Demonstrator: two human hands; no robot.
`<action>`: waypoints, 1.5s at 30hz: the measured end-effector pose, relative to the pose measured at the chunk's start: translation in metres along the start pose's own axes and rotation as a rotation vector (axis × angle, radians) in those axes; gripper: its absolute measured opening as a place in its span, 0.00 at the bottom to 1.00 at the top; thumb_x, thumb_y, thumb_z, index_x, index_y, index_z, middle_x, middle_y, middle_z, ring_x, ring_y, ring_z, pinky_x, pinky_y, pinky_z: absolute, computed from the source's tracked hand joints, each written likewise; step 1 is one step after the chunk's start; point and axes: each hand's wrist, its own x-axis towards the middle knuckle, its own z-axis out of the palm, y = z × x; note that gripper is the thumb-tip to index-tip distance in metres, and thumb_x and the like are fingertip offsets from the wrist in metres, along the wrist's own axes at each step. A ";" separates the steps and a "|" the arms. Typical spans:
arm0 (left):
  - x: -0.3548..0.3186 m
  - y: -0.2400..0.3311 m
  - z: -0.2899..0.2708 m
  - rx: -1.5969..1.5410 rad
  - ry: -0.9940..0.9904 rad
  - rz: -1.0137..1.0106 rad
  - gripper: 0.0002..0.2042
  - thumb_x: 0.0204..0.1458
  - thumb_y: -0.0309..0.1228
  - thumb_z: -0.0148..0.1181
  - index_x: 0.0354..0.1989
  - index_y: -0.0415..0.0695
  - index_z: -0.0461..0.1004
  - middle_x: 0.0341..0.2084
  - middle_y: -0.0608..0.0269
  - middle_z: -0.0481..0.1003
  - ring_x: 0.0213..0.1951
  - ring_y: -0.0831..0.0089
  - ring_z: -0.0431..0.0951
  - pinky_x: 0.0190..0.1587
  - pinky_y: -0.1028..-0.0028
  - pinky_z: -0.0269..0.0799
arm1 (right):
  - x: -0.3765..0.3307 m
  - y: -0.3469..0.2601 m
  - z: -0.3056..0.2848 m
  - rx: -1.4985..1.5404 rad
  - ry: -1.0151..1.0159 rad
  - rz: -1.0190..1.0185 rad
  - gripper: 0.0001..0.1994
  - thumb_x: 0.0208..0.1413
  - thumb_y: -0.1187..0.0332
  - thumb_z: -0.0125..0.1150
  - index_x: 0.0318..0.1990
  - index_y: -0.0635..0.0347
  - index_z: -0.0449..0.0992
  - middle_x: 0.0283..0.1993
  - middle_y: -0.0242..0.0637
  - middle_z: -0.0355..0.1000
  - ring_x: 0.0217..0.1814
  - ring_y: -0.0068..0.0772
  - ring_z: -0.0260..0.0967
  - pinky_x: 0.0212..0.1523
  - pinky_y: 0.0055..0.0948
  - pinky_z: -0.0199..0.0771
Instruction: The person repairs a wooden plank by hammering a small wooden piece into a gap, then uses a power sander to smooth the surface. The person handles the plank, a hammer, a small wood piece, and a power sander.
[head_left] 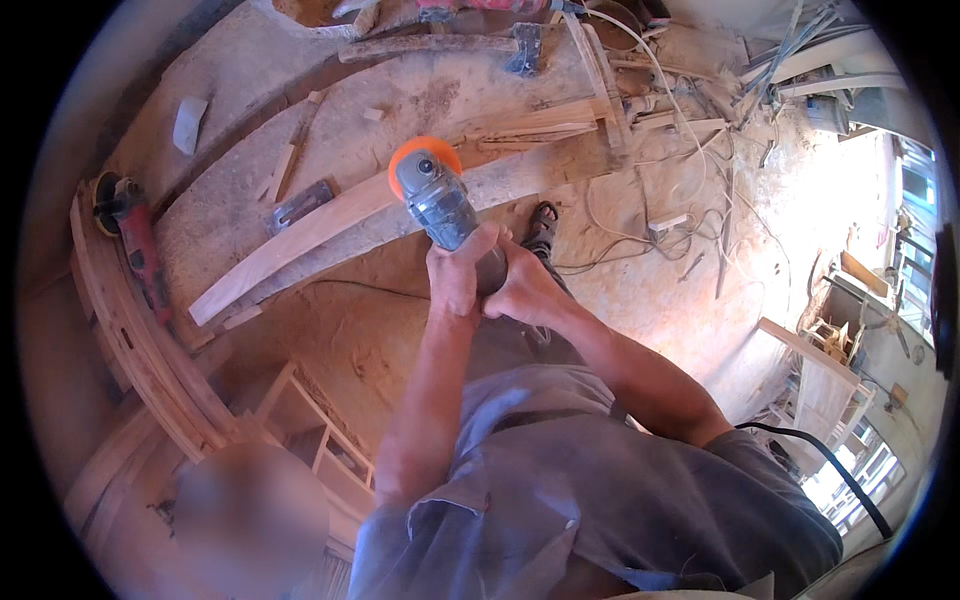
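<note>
My left hand point(456, 272) and my right hand point(524, 284) are both wrapped round the grey body of an angle grinder point(440, 208). An orange disc point(407, 165) is fitted at its far end. Beneath the disc lies a long, pale, slightly curved wooden board point(310, 236) on the workbench point(400, 110). The disc overlaps the board's upper edge; whether they touch I cannot tell. Left of the grinder, a small dark block-shaped tool point(302, 205) rests beside the board.
A red grinder point(143, 250) lies at the left on curved wooden pieces point(140, 330). Toward the back are a wooden-handled axe or hammer point(440, 46) and a white piece point(188, 125). Cords point(690, 235) trail across the floor at right, near my sandalled foot point(543, 217).
</note>
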 end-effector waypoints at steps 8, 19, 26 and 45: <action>0.018 -0.029 0.023 0.081 0.024 -0.015 0.10 0.52 0.27 0.69 0.39 0.34 0.80 0.34 0.54 0.82 0.37 0.65 0.83 0.46 0.66 0.79 | 0.003 0.034 -0.027 -0.016 0.063 0.027 0.40 0.29 0.72 0.74 0.58 0.68 0.69 0.47 0.46 0.77 0.52 0.39 0.76 0.55 0.33 0.75; 0.020 -0.043 0.046 0.094 0.063 0.000 0.10 0.48 0.26 0.69 0.36 0.34 0.79 0.32 0.52 0.82 0.36 0.63 0.83 0.46 0.66 0.79 | 0.000 0.042 -0.049 -0.079 0.075 0.018 0.40 0.35 0.68 0.74 0.61 0.68 0.67 0.50 0.56 0.78 0.57 0.55 0.77 0.57 0.40 0.77; 0.018 -0.039 0.040 0.023 0.110 0.009 0.09 0.48 0.27 0.69 0.34 0.35 0.79 0.31 0.55 0.82 0.35 0.64 0.83 0.44 0.66 0.79 | 0.008 0.033 -0.050 -0.111 0.037 0.014 0.40 0.33 0.70 0.75 0.61 0.66 0.67 0.49 0.48 0.78 0.55 0.45 0.77 0.56 0.37 0.76; 0.019 -0.034 0.042 0.095 0.140 0.017 0.09 0.48 0.27 0.69 0.35 0.35 0.80 0.31 0.55 0.82 0.34 0.67 0.82 0.42 0.69 0.78 | 0.013 0.034 -0.049 -0.129 0.006 0.043 0.36 0.30 0.76 0.75 0.55 0.69 0.70 0.43 0.40 0.78 0.47 0.33 0.77 0.50 0.32 0.77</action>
